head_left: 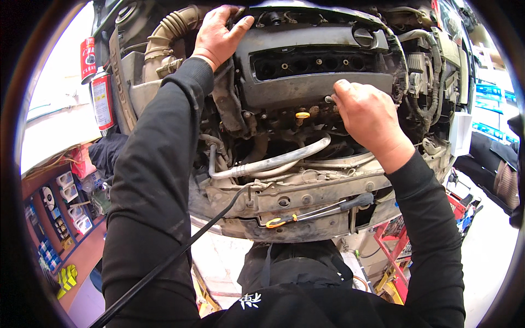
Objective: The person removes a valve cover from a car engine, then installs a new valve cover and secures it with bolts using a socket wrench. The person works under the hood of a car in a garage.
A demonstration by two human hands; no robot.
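Observation:
A dark engine valve cover (306, 39) fills the upper middle, with an oil filler cap (362, 37) at its far right. At its far left corner is my left hand (220, 38), thumb and fingers bent around a dark part that I cannot make out. My right hand (371, 112) is closed at the cover's near edge, fingertips pinched together. A small metal bolt (328, 99) shows beside these fingers; whether they grip it is hidden. Left of that hand is a yellow dipstick loop (302, 116).
Two screwdrivers (320, 212) lie on the front crossmember (273, 201). A grey hose (279, 160) curves before the engine; a ribbed intake hose (169, 30) stands left. Two spray cans (102, 101) are at the left edge. A black cable (158, 265) crosses my left sleeve.

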